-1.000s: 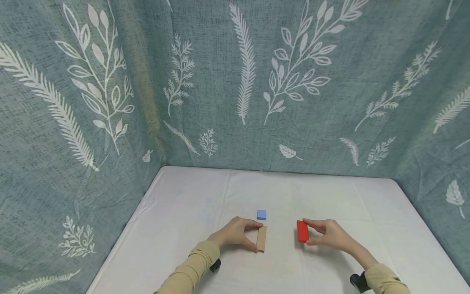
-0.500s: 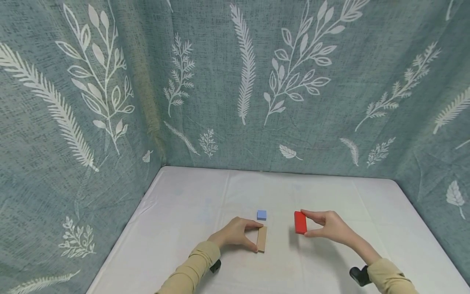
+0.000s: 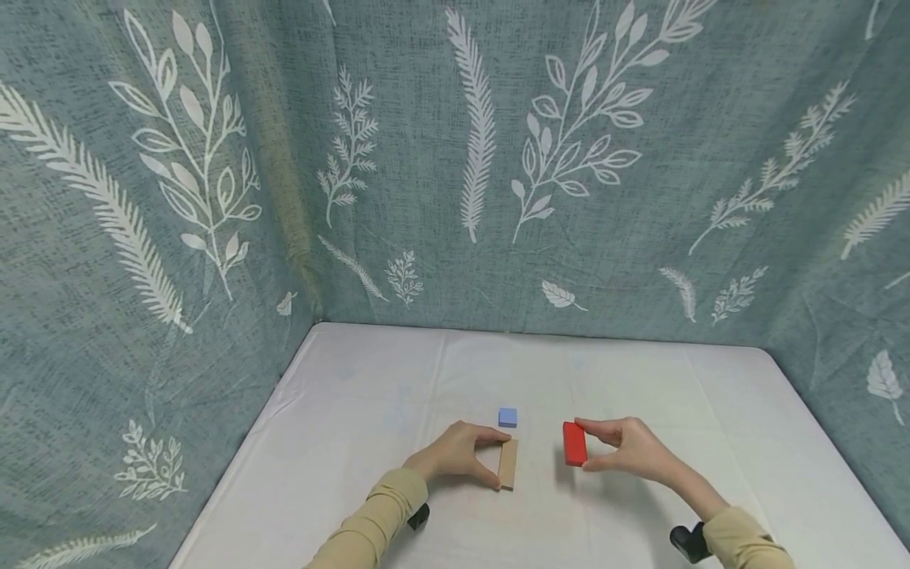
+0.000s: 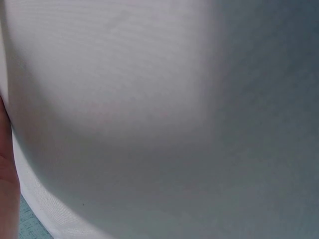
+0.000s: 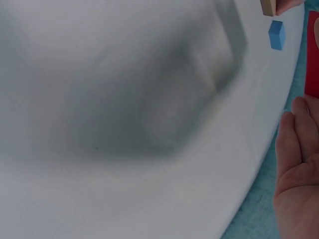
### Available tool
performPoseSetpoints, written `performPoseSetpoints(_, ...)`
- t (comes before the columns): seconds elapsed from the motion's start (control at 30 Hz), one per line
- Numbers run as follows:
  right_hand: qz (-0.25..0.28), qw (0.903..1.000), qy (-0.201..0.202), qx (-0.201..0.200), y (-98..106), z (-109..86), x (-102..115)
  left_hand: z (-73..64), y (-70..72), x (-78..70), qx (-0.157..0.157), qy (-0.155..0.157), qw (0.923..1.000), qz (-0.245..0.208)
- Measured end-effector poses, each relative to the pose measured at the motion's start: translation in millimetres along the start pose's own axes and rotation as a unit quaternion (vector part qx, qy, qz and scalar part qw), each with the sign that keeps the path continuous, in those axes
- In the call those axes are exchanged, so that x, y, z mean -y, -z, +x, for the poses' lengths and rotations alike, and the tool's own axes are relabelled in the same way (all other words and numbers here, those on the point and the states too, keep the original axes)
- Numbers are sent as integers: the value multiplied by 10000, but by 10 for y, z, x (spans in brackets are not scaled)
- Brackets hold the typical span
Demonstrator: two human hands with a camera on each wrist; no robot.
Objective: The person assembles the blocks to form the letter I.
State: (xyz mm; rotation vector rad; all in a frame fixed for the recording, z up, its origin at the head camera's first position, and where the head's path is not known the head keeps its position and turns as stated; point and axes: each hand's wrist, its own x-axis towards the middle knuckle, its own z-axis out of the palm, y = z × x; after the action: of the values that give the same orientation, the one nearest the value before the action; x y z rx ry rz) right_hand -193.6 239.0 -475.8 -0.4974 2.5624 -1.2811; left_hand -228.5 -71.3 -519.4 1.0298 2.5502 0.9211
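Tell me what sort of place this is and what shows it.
Probably a small curtained-off tabletop workspace, perhaps a recording set-up. A teal leaf-print curtain hangs at the back and sides, a white-covered table stands within it, and the right hand holds a red block.

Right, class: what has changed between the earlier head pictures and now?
The red block, pinched by the right hand, has shifted left, nearer the wooden block. Midway it rose in the picture, then came back down. Nothing was newly grasped or let go. The left hand stays on the wooden block, and the blue block lies where it was.
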Motion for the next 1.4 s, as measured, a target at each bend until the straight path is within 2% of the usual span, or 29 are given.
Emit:
performPoseSetpoints(0.17, -6, 9999, 59, 132, -53, -8, -38, 4, -6, 3, -37, -75, 10000, 19)
performPoseSetpoints(0.47, 129, 9994, -42, 325, -140, -17, -113, 11, -13, 21, 63, 138, 9997, -215)
performPoseSetpoints(0.83, -294, 9982, 84, 511, -249, -8, -187, 22, -29, 32, 99, 252, 9993, -242)
performPoseSetpoints(1.1, -525, 9971, 29, 548, -311, -24, -190, 18, -25, 5, 129, 302, 9992, -239)
performPoseSetpoints(1.4, -851, 9955, 248, 340, -371, -56, -233, 5, -19, -5, 123, 306, 9992, -210)
